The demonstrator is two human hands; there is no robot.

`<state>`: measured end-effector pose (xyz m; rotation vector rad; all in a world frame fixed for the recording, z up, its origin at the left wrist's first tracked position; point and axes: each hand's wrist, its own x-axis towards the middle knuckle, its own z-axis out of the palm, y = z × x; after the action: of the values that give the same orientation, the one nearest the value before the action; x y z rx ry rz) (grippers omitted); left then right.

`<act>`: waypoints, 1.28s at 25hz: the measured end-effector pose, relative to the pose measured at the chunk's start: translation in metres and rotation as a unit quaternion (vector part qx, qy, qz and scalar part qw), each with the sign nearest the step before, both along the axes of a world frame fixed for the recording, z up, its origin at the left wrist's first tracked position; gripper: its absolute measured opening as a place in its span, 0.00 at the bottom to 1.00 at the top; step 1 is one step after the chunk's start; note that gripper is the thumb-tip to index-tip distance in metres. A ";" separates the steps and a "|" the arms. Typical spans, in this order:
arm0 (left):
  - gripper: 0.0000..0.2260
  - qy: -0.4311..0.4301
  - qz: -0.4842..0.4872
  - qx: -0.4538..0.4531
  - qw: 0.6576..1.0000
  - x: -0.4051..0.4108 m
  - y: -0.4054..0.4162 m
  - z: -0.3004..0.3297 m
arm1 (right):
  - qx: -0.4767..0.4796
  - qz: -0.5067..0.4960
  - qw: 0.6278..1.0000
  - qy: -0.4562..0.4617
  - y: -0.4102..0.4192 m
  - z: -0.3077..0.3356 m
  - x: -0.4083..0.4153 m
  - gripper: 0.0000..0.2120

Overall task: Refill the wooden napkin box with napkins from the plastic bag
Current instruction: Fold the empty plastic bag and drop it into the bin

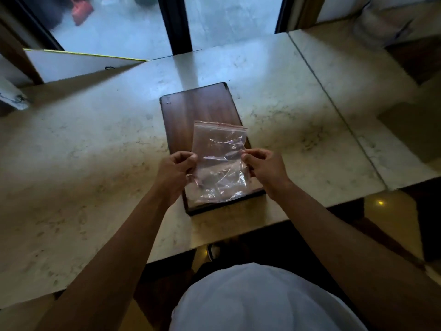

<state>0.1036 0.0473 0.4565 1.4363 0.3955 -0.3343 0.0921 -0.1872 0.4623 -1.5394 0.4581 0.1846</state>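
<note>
Clear plastic bag [220,163] with a red zip strip along its top edge, held up at the centre of the frame, looking empty and crinkled. Pinched at its left edge by the left hand [177,172], fingers curled shut on the film, thumb pressed against them. Pinched at its right edge by the right hand [263,169], fingertips closed tight on the plastic, the rest of the fingers folded in. Stretched flat between the two hands, zip end pointing away toward the top of the frame.

Directly beneath and behind the bag, a dark wooden box [191,111], lid closed, lying flat lengthwise from mid-frame toward the lower centre. Resting on a pale marbled counter [83,151] filling the middle of the frame. A white board [78,64] leaning at the upper left. A window [119,25] along the top edge.
</note>
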 end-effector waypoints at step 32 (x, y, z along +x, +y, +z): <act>0.10 0.223 -0.541 -0.013 0.810 -0.099 -0.571 -0.055 | 0.144 -0.611 0.776 0.061 -0.399 -0.047 -0.300 0.11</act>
<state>0.0043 -0.5238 0.4011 1.4221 -0.1162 -1.6196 -0.2081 -0.5865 0.4151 -0.6858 1.3730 -0.6459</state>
